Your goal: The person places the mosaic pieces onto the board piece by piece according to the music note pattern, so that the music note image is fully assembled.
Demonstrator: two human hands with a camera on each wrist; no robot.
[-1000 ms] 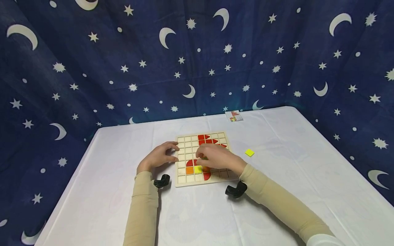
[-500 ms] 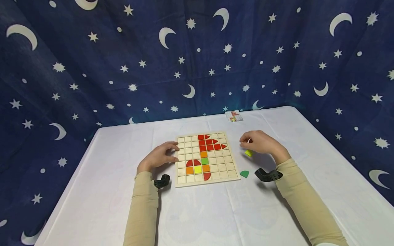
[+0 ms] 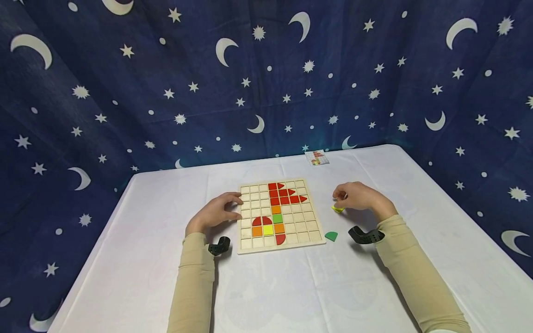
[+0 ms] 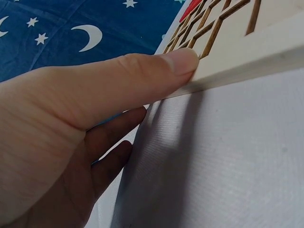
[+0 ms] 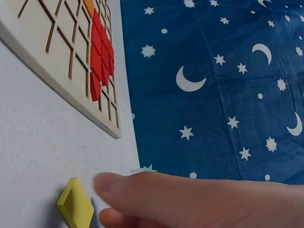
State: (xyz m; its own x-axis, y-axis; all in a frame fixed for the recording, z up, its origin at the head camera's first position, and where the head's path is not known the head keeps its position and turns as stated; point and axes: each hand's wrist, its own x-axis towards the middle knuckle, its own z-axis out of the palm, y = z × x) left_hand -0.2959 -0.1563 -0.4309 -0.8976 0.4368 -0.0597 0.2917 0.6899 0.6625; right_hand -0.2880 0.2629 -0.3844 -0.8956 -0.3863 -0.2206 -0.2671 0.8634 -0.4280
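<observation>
In the head view my left hand (image 3: 214,212) rests at the left edge of a wooden grid board (image 3: 300,226). Its thumb lies against the board's rim in the left wrist view. Red, orange, yellow and green tiles fill some of the squares. My right hand (image 3: 360,195) is right of the board, low over a loose yellow square tile (image 5: 76,205). The right wrist view shows the thumb and a bent finger slightly parted beside that tile, a narrow gap from it. A green quarter-circle tile (image 3: 331,236) lies by the board's lower right corner.
A small picture card (image 3: 317,157) with a coloured pattern on a grid lies at the table's far edge. A white cloth covers the table (image 3: 266,286). A dark blue curtain (image 3: 200,92) with moons and stars stands behind it.
My right hand has gone from over the board to the yellow tile on the right, uncovering the green square and orange tiles. The green quarter-circle is also uncovered. My left hand has stayed put.
</observation>
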